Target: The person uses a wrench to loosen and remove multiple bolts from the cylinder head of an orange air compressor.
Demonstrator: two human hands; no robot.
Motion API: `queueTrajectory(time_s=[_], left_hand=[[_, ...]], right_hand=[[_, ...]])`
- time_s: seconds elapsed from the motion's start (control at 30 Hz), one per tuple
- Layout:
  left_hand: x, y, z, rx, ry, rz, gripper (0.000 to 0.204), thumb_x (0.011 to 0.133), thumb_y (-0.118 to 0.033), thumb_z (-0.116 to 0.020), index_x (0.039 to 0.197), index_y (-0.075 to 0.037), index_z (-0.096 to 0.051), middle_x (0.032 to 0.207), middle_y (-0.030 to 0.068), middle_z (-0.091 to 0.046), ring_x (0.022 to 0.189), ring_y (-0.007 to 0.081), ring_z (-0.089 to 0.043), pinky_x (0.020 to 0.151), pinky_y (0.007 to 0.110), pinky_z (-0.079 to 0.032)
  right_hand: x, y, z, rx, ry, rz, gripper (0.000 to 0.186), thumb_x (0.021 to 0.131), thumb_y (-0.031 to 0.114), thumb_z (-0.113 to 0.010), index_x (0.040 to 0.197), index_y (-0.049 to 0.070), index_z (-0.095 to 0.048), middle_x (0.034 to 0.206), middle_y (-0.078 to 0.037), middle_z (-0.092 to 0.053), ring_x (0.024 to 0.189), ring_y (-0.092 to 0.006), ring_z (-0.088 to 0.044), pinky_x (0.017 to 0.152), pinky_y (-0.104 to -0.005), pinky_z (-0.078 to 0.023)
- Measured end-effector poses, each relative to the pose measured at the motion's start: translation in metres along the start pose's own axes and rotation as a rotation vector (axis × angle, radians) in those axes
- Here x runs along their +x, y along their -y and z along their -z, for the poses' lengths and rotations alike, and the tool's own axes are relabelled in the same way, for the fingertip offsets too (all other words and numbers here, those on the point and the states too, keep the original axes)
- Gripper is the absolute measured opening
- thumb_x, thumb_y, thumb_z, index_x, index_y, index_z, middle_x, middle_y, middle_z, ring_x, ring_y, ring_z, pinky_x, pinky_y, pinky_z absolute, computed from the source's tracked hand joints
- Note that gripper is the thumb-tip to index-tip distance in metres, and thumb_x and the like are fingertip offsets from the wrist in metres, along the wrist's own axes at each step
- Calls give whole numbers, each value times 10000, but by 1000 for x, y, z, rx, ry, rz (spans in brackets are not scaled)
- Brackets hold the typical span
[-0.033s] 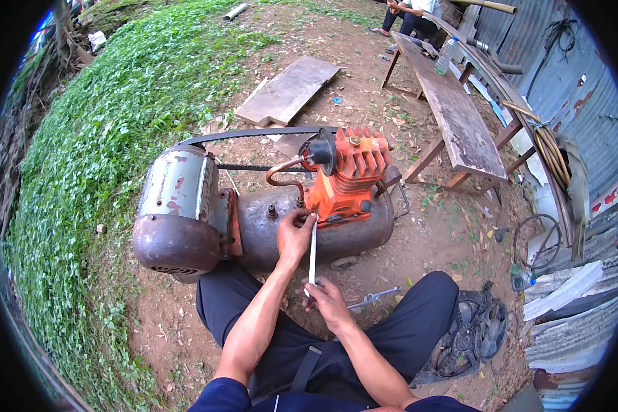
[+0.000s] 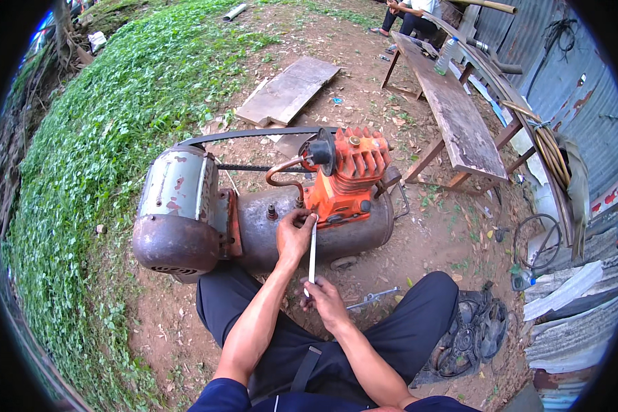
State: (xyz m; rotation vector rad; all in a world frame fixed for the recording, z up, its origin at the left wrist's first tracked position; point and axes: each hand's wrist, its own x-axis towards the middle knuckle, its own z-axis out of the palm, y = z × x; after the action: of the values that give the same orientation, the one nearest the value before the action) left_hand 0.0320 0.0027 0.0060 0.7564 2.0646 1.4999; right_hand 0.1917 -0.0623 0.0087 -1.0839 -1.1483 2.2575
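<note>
A flat strip of white tape (image 2: 313, 254) runs taut between my two hands in front of an air compressor. My left hand (image 2: 295, 235) pinches its upper end, close to the base of the orange pump head (image 2: 350, 182); whatever else those fingers hold is hidden. Lower down, over the gap between my knees, my right hand (image 2: 327, 302) is closed on the tape's other end. The compressor's dark tank (image 2: 254, 213) lies across in front of me. At its left sits a grey and brown motor (image 2: 175, 199), with a black belt (image 2: 261, 132) leading toward the pump's pulley.
A metal tool (image 2: 374, 297) lies on the dirt beyond my right hand. Black sandals (image 2: 467, 329) are beside my right knee. A wooden bench (image 2: 453, 110) with a plastic bottle (image 2: 446, 56) stands at the right; a board (image 2: 288, 89) lies farther off. Another person (image 2: 412, 17) sits far back.
</note>
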Motion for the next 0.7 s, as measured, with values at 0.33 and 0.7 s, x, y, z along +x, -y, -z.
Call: queueTrajectory(time_s=[0.33,0.7], left_hand=[[3,11,0,56,21,-11,270,841,-306,-706,985,-79,-729,792,96,-692,718,213,-666,666,355,-507],[-5,4,-3,-163,35,-34,250,843,-248,-707,996,-49,-710,774,78,-670,630,153,-595,619,320,-485]], right_hand=[[13,24,108,64,-181,-15,272,942,299,-616,927,28,-640,726,-32,-611,579,-101,-546,525,-245,-445],[9,83,107,-38,-225,258,247,965,288,-581,947,42,-572,770,-76,-632,608,-120,-563,553,-267,-457]])
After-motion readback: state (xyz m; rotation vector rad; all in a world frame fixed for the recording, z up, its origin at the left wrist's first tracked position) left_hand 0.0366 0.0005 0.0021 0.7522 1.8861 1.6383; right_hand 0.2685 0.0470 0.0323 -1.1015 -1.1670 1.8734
